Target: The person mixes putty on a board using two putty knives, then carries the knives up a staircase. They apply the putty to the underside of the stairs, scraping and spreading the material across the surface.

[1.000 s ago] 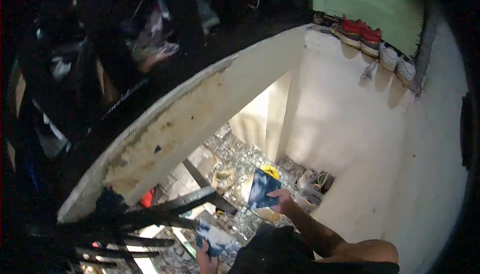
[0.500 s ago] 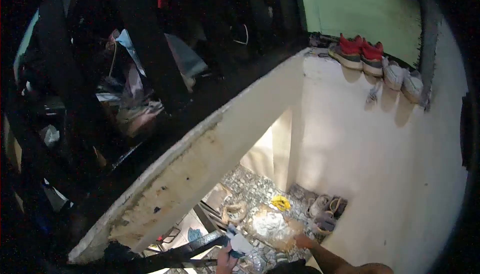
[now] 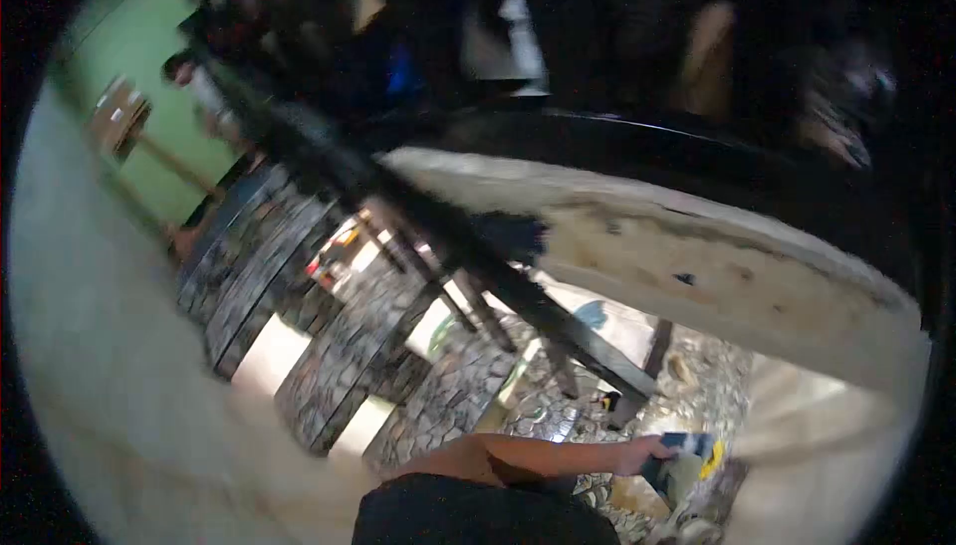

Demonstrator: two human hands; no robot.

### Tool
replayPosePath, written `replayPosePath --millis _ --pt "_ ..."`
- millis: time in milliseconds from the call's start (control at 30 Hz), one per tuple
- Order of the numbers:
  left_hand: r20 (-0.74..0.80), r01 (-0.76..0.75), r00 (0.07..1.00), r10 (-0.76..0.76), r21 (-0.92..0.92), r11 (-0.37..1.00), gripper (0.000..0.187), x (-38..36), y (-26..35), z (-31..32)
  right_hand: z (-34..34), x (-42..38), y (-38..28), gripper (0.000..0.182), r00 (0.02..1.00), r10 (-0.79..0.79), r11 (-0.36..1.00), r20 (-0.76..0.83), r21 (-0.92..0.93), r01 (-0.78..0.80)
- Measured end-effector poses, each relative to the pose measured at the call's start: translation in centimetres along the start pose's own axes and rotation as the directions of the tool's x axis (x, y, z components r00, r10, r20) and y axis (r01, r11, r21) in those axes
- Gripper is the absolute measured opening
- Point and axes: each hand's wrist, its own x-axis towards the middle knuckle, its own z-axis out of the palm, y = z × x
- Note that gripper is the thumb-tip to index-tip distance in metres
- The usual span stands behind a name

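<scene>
My left arm stretches across the bottom of the view, and my left hand [image 3: 637, 455] is closed on a blue-grey cloth [image 3: 685, 473], blurred by motion. A bright yellow item [image 3: 713, 458] shows at the cloth's far edge. The stone-patterned floor [image 3: 732, 371] lies below the hand. A little above the hand is the lower end of a dark stair railing [image 3: 597, 351]. My right hand is out of the picture. Dark clothing on my own body [image 3: 478, 513] fills the bottom middle.
Stone-patterned stairs [image 3: 368, 336] climb to the upper left beside a pale wall [image 3: 129, 326]. A person [image 3: 209, 102] is near the top, by a cardboard box [image 3: 118, 115]. A thick, stained white ledge [image 3: 677, 236] crosses above, with dark clutter behind it.
My view has swung left, bringing the stairs and another person into sight. The shoes on the ledge and my right hand have left the view. My left arm now reaches rightward with the cloth.
</scene>
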Motion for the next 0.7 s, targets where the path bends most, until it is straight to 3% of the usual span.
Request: replayPosePath --millis 100,167,233,267,300,467,533,600,633,700 --pt "-0.076 -0.033 0.996 0.051 0.222 0.975 0.024 0.9 0.7 0.1 -4.0 0.8 -10.4 0.036 0.98 -0.184 0.982 -0.07 0.022 0.186" --pt "-0.06 -0.058 0.996 0.072 0.22 0.974 0.022 0.8 1.8 0.2 -5.9 0.5 -16.2 0.037 0.951 -0.294 0.954 -0.092 0.029 0.298" --pt "-0.012 -0.122 0.992 0.122 0.004 0.993 0.021 -0.7 3.0 1.2 -7.5 -0.4 -20.8 0.039 0.915 -0.388 0.919 -0.112 0.023 0.393" --pt "-0.053 -0.162 0.981 0.186 0.302 0.939 0.032 -0.5 3.4 0.2 -8.1 -1.1 -22.9 0.04 0.894 -0.432 0.899 -0.117 0.027 0.438" --pt "0.042 -0.28 0.957 0.286 0.386 0.879 0.025 1.9 2.1 -2.6 -9.0 -2.3 -24.2 0.04 0.88 -0.457 0.885 -0.131 0.033 0.465" --pt "-0.16 -0.114 0.966 0.203 0.443 0.889 0.022 0.2 5.6 -2.6 -12.9 -8.3 -29.7 0.044 0.767 -0.613 0.777 -0.187 0.027 0.628" --pt "-0.232 -0.071 0.954 0.188 0.437 0.897 0.021 0.2 6.8 -1.5 -12.4 -9.5 -30.8 0.046 0.812 -0.563 0.82 -0.153 0.019 0.572" --pt "-0.273 -0.049 0.95 0.15 0.343 0.938 0.021 -0.3 7.5 -0.3 -11.8 -11.8 -32.4 0.045 0.943 -0.322 0.947 -0.082 -0.016 0.322" --pt "-0.258 -0.104 0.956 0.143 0.159 0.982 0.018 -0.4 7.5 0.1 -11.7 -12.0 -34.3 0.05 0.949 -0.314 0.949 -0.036 0.0 0.314" --pt "-0.218 -0.123 0.962 0.164 0.192 0.974 0.016 -0.2 8.0 0.1 -11.3 -12.4 -36.5 0.066 0.924 -0.38 0.922 0.049 -0.065 0.383"
